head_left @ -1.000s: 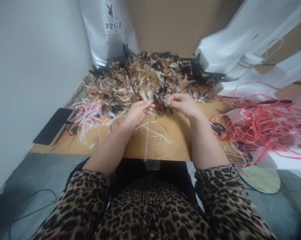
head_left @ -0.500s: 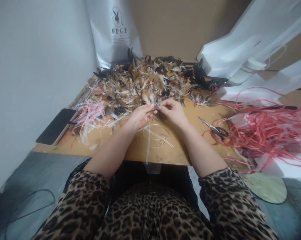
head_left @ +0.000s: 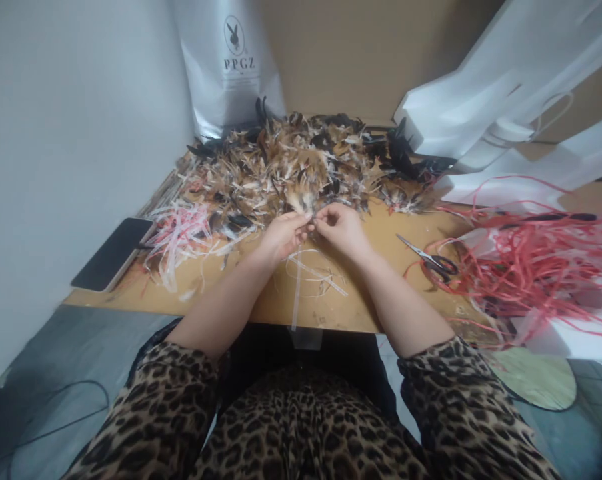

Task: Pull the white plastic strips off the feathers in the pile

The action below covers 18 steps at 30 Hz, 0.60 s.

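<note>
My left hand (head_left: 287, 235) is closed in a pinch at the quill end of a pale, fluffy feather (head_left: 301, 201), which points away from me. Close against it, my right hand (head_left: 341, 228) pinches with thumb and forefinger at the same spot; what lies between those fingertips is too small to make out. Just beyond both hands spreads a wide heap of brown, black and white feathers (head_left: 261, 167). Thin white strips (head_left: 297, 293) lie on the tabletop (head_left: 341, 313) below my hands, one reaching the front edge.
Scissors (head_left: 433, 261) lie to the right, beside a tangle of red strips (head_left: 535, 260). Pink and white strips (head_left: 183, 230) and a phone (head_left: 113, 255) are on the left. A printed silver-white bag (head_left: 231, 87) stands behind; white sheeting (head_left: 461, 100) hangs at the back right.
My left fingers have curled in more tightly. My right hand has shifted slightly down, and its fingertips still meet the left ones. The surrounding things have stayed put.
</note>
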Each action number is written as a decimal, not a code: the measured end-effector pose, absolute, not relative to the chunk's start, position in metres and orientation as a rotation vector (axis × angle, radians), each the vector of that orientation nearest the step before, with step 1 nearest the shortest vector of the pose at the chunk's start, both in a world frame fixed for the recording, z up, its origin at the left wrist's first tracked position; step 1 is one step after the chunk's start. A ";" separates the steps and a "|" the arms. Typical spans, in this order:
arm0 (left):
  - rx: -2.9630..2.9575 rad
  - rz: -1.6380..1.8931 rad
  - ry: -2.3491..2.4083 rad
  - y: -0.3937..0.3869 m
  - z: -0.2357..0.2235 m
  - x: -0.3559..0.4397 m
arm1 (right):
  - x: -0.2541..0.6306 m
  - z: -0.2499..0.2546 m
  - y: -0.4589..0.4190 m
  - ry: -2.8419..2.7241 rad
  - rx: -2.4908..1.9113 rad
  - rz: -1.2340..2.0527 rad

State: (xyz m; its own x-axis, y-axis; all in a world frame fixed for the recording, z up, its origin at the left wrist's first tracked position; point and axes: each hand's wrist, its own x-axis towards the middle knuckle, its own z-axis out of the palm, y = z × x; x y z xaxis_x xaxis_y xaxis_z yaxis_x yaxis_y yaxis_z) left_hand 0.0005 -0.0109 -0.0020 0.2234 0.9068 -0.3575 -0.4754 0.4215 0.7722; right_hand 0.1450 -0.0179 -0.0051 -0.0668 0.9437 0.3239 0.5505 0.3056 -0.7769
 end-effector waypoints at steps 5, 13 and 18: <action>0.635 1.061 0.917 -0.012 -0.007 0.002 | 0.144 -0.003 -0.021 -1.810 -1.365 0.462; 0.631 1.092 0.941 -0.012 -0.007 0.003 | 0.142 -0.003 -0.021 -1.627 -1.417 0.781; 0.630 1.090 0.951 -0.012 -0.004 0.003 | 0.142 -0.002 -0.018 -1.543 -1.417 0.885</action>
State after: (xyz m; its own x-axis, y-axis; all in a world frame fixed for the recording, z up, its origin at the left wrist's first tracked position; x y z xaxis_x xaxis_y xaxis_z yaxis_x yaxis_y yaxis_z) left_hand 0.0025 -0.0116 -0.0035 0.1540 0.9331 -0.3249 -0.4486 0.3591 0.8184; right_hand 0.1422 -0.0185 -0.0023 -0.0074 0.9929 0.1187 0.3993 0.1117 -0.9100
